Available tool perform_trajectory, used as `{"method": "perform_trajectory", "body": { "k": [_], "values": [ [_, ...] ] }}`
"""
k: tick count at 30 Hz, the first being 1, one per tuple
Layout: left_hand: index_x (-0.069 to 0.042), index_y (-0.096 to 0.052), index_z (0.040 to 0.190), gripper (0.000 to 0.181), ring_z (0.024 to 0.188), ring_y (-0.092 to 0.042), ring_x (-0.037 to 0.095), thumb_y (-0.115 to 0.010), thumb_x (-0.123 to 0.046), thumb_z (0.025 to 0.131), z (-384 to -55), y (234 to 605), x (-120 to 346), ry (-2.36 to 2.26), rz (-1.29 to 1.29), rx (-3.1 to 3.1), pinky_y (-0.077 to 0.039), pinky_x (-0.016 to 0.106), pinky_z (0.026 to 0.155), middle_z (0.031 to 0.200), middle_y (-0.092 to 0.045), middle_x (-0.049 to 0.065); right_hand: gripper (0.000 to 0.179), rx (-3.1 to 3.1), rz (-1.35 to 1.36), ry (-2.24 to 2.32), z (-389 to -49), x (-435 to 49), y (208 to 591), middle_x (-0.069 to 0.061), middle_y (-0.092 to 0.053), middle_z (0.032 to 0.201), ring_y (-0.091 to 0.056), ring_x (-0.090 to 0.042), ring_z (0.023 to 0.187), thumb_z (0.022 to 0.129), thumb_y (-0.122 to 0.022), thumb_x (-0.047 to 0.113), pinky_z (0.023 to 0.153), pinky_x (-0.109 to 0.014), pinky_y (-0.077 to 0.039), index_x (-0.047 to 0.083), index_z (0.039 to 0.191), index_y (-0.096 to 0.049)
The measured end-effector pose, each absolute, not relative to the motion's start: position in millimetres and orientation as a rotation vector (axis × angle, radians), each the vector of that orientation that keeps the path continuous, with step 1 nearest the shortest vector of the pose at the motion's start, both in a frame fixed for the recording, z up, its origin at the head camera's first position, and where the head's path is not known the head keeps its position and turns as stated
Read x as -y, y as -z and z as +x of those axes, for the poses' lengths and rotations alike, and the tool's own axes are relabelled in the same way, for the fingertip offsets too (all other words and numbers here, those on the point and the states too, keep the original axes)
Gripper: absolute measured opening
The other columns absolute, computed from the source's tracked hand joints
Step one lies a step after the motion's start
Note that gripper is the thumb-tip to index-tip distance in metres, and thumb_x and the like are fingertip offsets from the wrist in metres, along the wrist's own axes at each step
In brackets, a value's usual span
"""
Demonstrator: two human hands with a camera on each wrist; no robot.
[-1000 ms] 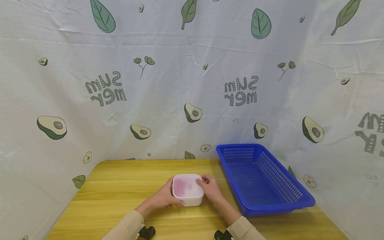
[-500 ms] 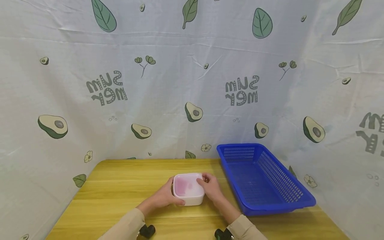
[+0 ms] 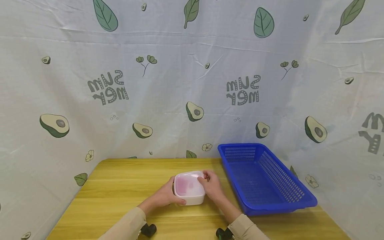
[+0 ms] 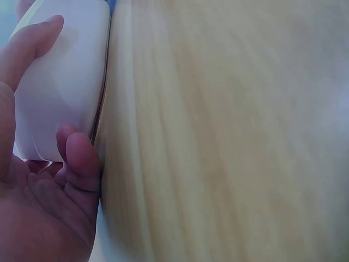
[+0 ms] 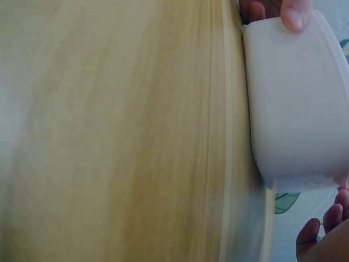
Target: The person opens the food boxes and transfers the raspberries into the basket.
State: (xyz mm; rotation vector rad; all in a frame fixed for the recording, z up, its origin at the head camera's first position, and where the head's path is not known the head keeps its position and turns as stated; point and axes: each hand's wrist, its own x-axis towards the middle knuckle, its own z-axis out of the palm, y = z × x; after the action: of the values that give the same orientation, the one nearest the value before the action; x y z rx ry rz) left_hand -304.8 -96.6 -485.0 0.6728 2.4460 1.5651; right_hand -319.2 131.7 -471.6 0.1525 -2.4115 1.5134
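A white, rounded-square food container (image 3: 195, 200) stands on the table in front of the person, with a translucent lid (image 3: 192, 191) on top. Something pink shows through the lid's left part. The left hand (image 3: 166, 195) grips the container's left side, thumb along its near wall. In the left wrist view, that hand (image 4: 52, 204) wraps the white wall (image 4: 71, 82). The right hand (image 3: 212, 187) pinches the lid's far right edge, thumb on top and fingers partly hidden behind. From the right wrist, the right hand's fingers (image 5: 334, 218) appear beside the container (image 5: 297, 103).
A blue perforated plastic basket (image 3: 250, 209) sits to the right on the wood-grain table (image 3: 126, 186), close to the right forearm. Behind the table hangs a white curtain (image 3: 168, 83) printed with avocados and leaves.
The lid's far right edge has risen slightly under the right hand. The left hand keeps its grip on the container. The head view has shifted a little.
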Motion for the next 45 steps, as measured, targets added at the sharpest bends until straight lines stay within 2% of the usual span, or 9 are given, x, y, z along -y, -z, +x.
{"method": "perform_trajectory", "body": {
  "k": [8, 18, 25, 34, 39, 45],
  "values": [
    [-0.003, -0.032, 0.149, 0.103, 0.109, -0.055, 0.020, -0.093, -0.027, 0.069, -306.9, 487.6, 92.5, -1.558, 0.665, -2.448, -0.046, 0.040, 0.097, 0.128, -0.057, 0.008, 0.018, 2.359, 0.200, -1.491, -317.7, -136.5, 474.5, -0.005, -0.053, 0.090, -0.047, -0.018, 0.084, 0.089, -0.073, 0.005, 0.070, -0.021, -0.039, -0.002, 0.104, -0.065],
    [-0.004, -0.033, 0.148, 0.102, 0.107, -0.055, 0.020, -0.093, -0.027, 0.069, -306.8, 489.0, 91.4, -1.566, 0.664, -2.437, -0.047, 0.036, 0.092, 0.127, -0.057, 0.008, 0.015, 2.296, 0.286, -1.413, -317.1, -138.8, 476.5, -0.005, -0.052, 0.085, -0.047, -0.018, 0.084, 0.087, -0.075, 0.003, 0.072, -0.022, -0.038, 0.001, 0.100, -0.067],
    [-0.004, -0.033, 0.148, 0.101, 0.100, -0.054, 0.022, -0.093, -0.021, 0.069, -304.5, 485.3, 94.3, -1.607, 0.621, -2.406, -0.051, 0.033, 0.070, 0.123, -0.056, 0.011, 0.017, 2.263, 0.351, -1.375, -319.8, -135.6, 474.8, -0.004, -0.052, 0.086, -0.049, -0.019, 0.086, 0.087, -0.075, 0.002, 0.074, -0.025, -0.041, 0.001, 0.103, -0.069],
    [-0.005, -0.034, 0.148, 0.100, 0.095, -0.055, 0.022, -0.093, -0.022, 0.069, -302.6, 481.8, 93.3, -1.594, 0.589, -2.401, -0.048, 0.033, 0.055, 0.119, -0.056, 0.011, 0.020, 2.268, 0.363, -1.317, -317.6, -135.1, 470.2, -0.003, -0.051, 0.086, -0.048, -0.020, 0.083, 0.086, -0.076, 0.002, 0.074, -0.026, -0.038, 0.004, 0.104, -0.069],
    [-0.003, -0.035, 0.147, 0.098, 0.095, -0.055, 0.022, -0.092, -0.022, 0.069, -301.7, 482.2, 94.1, -1.582, 0.603, -2.406, -0.050, 0.032, 0.058, 0.120, -0.057, 0.011, 0.022, 2.252, 0.391, -1.259, -315.7, -133.5, 468.1, -0.003, -0.050, 0.085, -0.049, -0.022, 0.081, 0.085, -0.076, 0.002, 0.073, -0.026, -0.037, 0.003, 0.106, -0.070],
    [-0.004, -0.036, 0.146, 0.098, 0.097, -0.055, 0.023, -0.092, -0.022, 0.068, -301.5, 481.7, 93.7, -1.575, 0.587, -2.409, -0.050, 0.033, 0.059, 0.120, -0.057, 0.011, 0.022, 2.228, 0.411, -1.211, -316.5, -132.8, 469.5, -0.001, -0.050, 0.085, -0.046, -0.017, 0.080, 0.085, -0.076, 0.001, 0.072, -0.026, -0.038, 0.003, 0.106, -0.070]
  ]
}}
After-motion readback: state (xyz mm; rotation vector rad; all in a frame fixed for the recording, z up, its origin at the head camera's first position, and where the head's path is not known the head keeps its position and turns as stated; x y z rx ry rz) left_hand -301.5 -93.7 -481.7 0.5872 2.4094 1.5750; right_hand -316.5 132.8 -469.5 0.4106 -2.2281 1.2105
